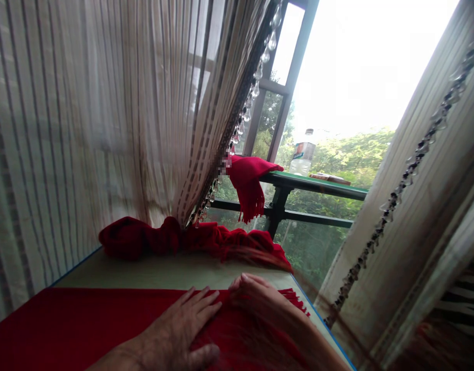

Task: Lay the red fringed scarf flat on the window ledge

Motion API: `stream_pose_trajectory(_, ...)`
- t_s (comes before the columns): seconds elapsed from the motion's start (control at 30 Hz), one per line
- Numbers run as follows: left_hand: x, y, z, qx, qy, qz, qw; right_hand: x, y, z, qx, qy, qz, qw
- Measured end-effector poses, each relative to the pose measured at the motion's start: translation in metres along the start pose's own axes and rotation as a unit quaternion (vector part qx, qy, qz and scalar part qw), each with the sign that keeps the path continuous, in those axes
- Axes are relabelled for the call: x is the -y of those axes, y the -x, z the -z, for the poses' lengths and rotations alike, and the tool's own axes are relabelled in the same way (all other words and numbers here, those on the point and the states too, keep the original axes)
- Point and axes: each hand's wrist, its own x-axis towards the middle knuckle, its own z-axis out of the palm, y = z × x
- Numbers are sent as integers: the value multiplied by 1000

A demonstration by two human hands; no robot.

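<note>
A red fringed scarf (85, 319) lies spread flat across the near part of a pale table (144, 273) with a blue edge. My left hand (178, 324) rests palm down on the cloth, fingers stretched out and thumb apart. Just to its right, my right hand (256, 293) is at the scarf's far edge, close to the fringed end. Its fingers are bent inward and partly hidden, with some blur, so I cannot make out whether they pinch the fabric. Strands of hair cross the view in front of both hands.
Bunched red cloth (225, 242) lies along the table's far edge. Beyond it, another red fringed cloth (250, 180) hangs over a green railing (317, 185), where a plastic bottle (302, 154) stands. Sheer beaded curtains (105, 129) hang at left and right of the window.
</note>
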Motion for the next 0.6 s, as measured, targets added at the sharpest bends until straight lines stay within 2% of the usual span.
stream_pose_trajectory(0.17,1,-2,1,-11,10,-3,1000,-13,-15,34,-147,30,36,988)
stream_pose_trajectory(0.23,0,-3,2,-8,12,-4,1000,-11,-15,40,-166,23,44,985)
stream_pose_trajectory(0.3,-1,-2,3,-1,17,1,1000,-6,-10,37,-143,1,40,989)
stream_pose_trajectory(0.47,-9,-1,9,19,4,13,1000,6,6,24,3,-17,-35,999)
stream_pose_trajectory(0.53,-12,-1,12,25,3,16,1000,7,5,30,4,10,-46,999)
stream_pose_trajectory(0.6,-13,-1,13,23,5,15,1000,7,2,43,-38,42,-25,998)
